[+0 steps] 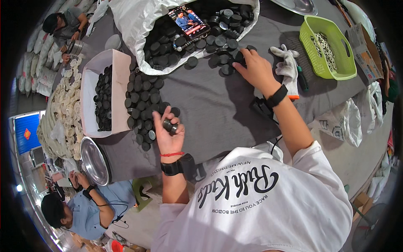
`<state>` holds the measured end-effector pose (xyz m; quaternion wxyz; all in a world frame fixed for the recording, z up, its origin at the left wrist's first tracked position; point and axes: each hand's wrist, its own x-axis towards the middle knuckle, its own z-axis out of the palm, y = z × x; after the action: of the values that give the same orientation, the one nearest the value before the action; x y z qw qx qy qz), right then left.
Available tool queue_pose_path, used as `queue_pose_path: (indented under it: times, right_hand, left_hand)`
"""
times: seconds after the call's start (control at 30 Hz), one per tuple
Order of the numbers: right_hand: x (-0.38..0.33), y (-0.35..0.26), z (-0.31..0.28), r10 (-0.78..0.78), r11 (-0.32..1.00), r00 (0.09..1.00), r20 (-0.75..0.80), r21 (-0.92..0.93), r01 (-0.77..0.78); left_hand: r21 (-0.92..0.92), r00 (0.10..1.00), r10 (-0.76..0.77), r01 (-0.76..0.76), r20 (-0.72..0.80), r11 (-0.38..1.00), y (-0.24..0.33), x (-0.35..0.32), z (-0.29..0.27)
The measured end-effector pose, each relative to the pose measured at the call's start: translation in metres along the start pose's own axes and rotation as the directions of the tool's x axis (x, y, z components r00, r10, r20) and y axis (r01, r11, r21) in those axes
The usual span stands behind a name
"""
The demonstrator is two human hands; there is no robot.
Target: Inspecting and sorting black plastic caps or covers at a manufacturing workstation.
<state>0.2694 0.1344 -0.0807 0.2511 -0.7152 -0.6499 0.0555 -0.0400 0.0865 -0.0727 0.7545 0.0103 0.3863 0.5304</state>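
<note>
My left hand [170,133], palm turned up, has its fingers curled around a couple of black round caps [167,125]. It is beside a loose pile of the same caps [145,98] on the grey-covered table [201,105]. Farther off to the right, my right hand [257,71] reaches into a small cluster of black caps [222,54], with a cap between thumb and fingers. That cluster lies by the mouth of a white woven sack [134,25] full of black caps. On the caps in the sack rests a phone [189,21] with its screen lit.
A pale box [117,75] holds small black parts on the left, near a metal bowl [95,161] and heaped pale rings [67,109]. At right are a white glove [287,67], a green-handled tool [302,78] and a green basket [308,50]. Two people sit along the left side.
</note>
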Motion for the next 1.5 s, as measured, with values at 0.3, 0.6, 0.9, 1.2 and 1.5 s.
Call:
queue_pose_path:
  times: [0.3, 0.6, 0.9, 1.2, 1.5]
  right_hand:
    - [-0.066, -0.053, -0.059, -0.334, 0.501, 0.905, 0.263, 0.863, -0.066]
    - [-0.089, -0.048, -0.072, -0.456, 0.486, 0.871, 0.183, 0.871, 0.071]
    - [-0.093, -0.047, -0.071, -0.475, 0.595, 0.879, -0.037, 0.723, 0.352]
    - [-0.057, -0.010, -0.011, -0.188, 0.965, 0.974, 0.126, 0.207, 0.160]
    - [0.000, -0.002, 0.010, 0.003, 1.000, 1.000, 0.023, 0.004, -0.003]
  left_hand:
    - [0.699, 0.935, -0.075, -0.205, 0.347, 0.685, -0.041, -0.042, 0.065]
    - [0.733, 0.879, -0.147, -0.274, 0.454, 0.623, -0.046, -0.059, 0.083]
    - [0.692, 0.941, -0.089, -0.175, 0.328, 0.701, -0.046, -0.055, 0.078]
    - [0.044, 0.997, -0.026, 0.023, 0.067, 0.999, -0.011, 0.003, 0.010]
    - [0.204, 0.998, 0.060, -0.062, 0.018, 0.977, -0.008, -0.005, 0.025]
